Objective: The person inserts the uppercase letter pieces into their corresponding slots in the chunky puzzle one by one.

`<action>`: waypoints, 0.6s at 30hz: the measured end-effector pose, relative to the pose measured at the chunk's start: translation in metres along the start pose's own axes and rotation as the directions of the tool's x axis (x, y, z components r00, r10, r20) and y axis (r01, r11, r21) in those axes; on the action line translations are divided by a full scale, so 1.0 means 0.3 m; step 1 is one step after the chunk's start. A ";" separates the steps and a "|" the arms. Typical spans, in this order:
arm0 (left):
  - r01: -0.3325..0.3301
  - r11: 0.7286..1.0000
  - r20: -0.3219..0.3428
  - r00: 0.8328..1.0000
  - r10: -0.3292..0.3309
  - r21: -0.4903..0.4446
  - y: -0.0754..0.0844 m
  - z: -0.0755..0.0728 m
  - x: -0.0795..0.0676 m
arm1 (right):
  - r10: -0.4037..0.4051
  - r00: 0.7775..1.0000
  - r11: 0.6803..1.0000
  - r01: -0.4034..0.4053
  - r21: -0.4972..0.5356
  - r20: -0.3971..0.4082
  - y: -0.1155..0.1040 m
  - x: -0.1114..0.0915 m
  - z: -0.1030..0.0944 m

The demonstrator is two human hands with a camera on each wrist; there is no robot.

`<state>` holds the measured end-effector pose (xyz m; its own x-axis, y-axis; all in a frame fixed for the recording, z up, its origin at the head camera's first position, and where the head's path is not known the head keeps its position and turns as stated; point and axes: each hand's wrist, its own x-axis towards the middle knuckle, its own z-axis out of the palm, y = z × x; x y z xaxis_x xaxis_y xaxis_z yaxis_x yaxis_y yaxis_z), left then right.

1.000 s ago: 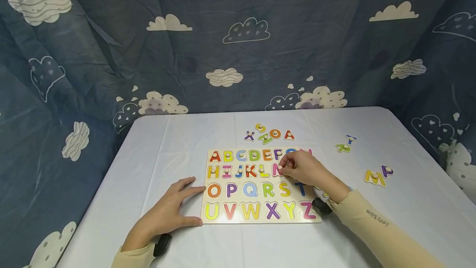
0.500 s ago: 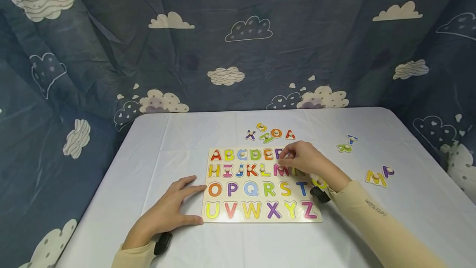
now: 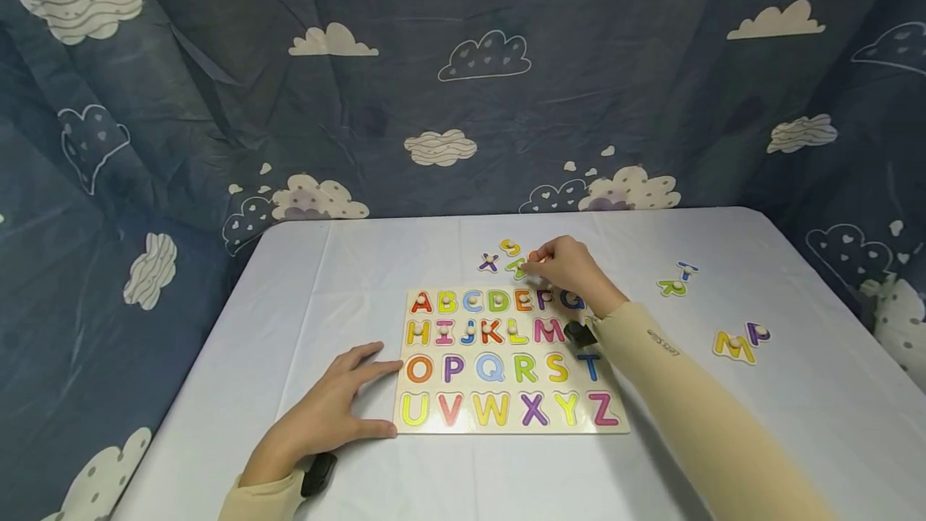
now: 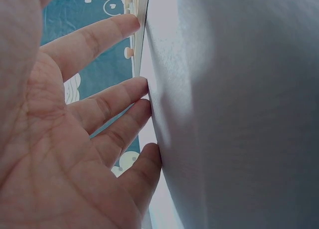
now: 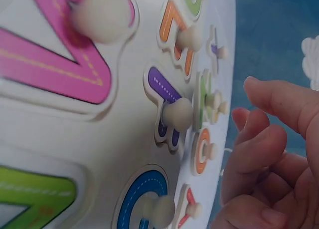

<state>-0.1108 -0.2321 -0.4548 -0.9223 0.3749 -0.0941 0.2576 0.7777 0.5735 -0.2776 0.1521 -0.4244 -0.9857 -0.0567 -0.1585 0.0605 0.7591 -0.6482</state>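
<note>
Fingertips of the right hand (image 3: 571, 268) hang beside the green letter (image 3: 514, 267) in the loose cluster past the far edge of the letter board (image 3: 463, 428). The right wrist view shows its thumb and fingers apart, nothing between them; the orange O (image 5: 200, 151), purple X (image 3: 488, 263) and yellow letter (image 3: 510, 248) lie close by on the table (image 3: 347, 264). I take the step to be reaching for one loose letter, though which one is unclear. The next move seems to call for pinching a knob (image 5: 214, 100) without nudging the neighbours. The left hand (image 3: 325, 404) touches the board's left edge with spread fingers, clamped on nothing, probably steadying it. The two near rows show no knobs and look unfilled. Half a second ago the right hand was over the far rows; now it has moved farther out, uncovering the blue G (image 3: 572, 300). The left hand and the green R (image 3: 673, 289) at right have stayed put.
</note>
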 end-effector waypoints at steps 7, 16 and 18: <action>-0.020 1.000 -0.007 1.000 0.020 0.002 0.003 -0.004 -0.001 | 0.060 0.998 0.998 -0.060 -0.005 0.034 -0.001 0.060 0.017; 0.001 1.000 0.006 1.000 -0.001 0.002 0.004 -0.003 0.000 | 0.041 0.998 0.996 -0.036 -0.085 0.048 -0.002 0.082 0.040; 0.004 1.000 0.006 1.000 -0.004 0.003 0.001 -0.003 -0.001 | 0.038 0.998 0.993 -0.032 -0.117 0.048 -0.009 0.081 0.045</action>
<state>-0.1108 -0.2324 -0.4539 -0.9216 0.3746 -0.1015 0.2546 0.7809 0.5704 -0.2995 0.1400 -0.4366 -0.9741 -0.0591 -0.2184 0.0732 0.8311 -0.5512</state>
